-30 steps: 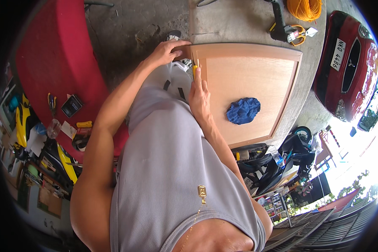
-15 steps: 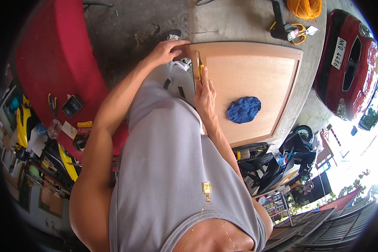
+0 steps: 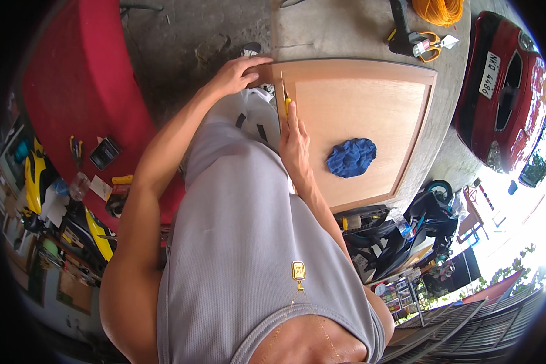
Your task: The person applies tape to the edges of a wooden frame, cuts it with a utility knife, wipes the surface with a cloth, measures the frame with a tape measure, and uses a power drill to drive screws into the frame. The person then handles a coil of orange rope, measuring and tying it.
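Note:
A framed wooden panel [image 3: 352, 91] lies on a grey tabletop. My right hand [image 3: 295, 145] is closed around a yellow-handled utility knife [image 3: 287, 101], index finger stretched along the handle. The knife's narrow blade points away from me, against the panel's left frame strip. At the panel's far left corner is my left hand [image 3: 233, 76], fingers extended to the edge and thumb apart; it holds nothing I can see. A crumpled blue cloth [image 3: 352, 158] rests on the panel, right of my right hand.
Beyond the panel are a black tool [image 3: 400, 30], yellow-handled scissors [image 3: 432, 47] and an orange cord coil [image 3: 438, 9]. A red-covered surface [image 3: 85, 73] at left bears pliers [image 3: 76, 148], a phone [image 3: 105, 153] and a yellow-handled object [image 3: 122, 180]. A red car [image 3: 506, 91] stands at right.
My right hand and the knife have shifted slightly toward me and left, and the knife has turned a little. My left hand stays at the corner.

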`<state>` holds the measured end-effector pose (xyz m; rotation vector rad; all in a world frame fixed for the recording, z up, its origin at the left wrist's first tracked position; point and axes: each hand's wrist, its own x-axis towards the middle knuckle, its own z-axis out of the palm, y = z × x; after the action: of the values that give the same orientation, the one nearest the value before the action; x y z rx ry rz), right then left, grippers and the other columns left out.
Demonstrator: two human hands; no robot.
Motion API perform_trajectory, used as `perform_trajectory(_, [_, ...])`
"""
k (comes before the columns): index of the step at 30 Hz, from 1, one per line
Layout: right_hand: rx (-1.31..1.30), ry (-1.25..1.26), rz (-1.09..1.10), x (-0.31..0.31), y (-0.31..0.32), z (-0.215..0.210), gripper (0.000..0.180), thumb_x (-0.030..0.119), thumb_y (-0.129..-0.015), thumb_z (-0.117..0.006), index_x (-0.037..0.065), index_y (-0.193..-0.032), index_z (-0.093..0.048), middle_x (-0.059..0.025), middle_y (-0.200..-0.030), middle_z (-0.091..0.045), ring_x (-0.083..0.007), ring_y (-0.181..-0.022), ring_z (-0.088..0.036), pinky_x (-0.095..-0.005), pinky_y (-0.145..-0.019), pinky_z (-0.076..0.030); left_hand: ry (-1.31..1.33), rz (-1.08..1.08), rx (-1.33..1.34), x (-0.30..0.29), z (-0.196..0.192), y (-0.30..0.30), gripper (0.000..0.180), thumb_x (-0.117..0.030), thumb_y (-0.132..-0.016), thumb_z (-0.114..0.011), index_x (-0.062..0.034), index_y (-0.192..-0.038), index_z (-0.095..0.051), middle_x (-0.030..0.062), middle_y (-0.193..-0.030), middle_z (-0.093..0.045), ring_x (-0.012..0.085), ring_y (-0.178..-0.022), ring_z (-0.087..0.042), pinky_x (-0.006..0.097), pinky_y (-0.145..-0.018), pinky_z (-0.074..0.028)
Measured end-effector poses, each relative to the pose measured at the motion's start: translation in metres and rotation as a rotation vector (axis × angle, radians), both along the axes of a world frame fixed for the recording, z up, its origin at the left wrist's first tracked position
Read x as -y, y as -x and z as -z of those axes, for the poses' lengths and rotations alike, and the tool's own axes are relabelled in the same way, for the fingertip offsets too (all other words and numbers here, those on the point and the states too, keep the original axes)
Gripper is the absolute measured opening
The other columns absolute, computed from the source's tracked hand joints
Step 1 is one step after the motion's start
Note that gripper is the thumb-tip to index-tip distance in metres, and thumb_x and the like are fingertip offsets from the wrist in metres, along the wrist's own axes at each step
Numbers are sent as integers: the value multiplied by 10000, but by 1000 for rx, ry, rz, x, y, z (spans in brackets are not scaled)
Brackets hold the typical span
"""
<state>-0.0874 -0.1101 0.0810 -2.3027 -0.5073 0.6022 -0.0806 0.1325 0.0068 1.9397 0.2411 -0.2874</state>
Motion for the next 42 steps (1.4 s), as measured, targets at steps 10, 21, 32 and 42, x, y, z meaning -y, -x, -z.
perform_trajectory(10, [-65, 144, 490, 74, -72, -17, 466, 78, -914, -554, 65, -1364, -435, -187, -845, -635, -304, -679, -638, -395, -622, -499, 170, -149, -7, 22, -124, -36, 550, 36, -849, -586, -143, -1360, -488, 22, -760, -532, 70, -685, -474, 243, -641, -428])
perform_trajectory(21, [322, 322, 500, 239, -313, 34, 345, 242, -927, -515, 163, -1262, -517, -200, -951, -672, -390, -914, -637, -458, -768, -492, -152, -34, 345, 30, -132, -120, 414, -27, -868, -605, -64, -1277, -544, 66, -921, -642, 173, -818, -612, 309, -732, -497])
perform_trajectory(32, [279, 405, 367, 249, -343, 33, 274, 301, -953, -486, 181, -1188, -561, -132, -996, -685, -350, -950, -633, -453, -773, -488, -795, 166, 350, 74, -61, -196, 576, -184, -781, -705, -152, -1324, -513, 97, -1154, -599, 288, -1096, -555, 447, -962, -395])
perform_trajectory(42, [183, 512, 330, 256, -335, 8, 233, 305, -968, -481, 163, -1129, -573, -110, -972, -693, -322, -926, -650, -446, -716, -508, -710, 313, 350, 165, -58, -180, 617, -247, -684, -765, -141, -1254, -553, 122, -1109, -575, 314, -1035, -560, 456, -889, -432])
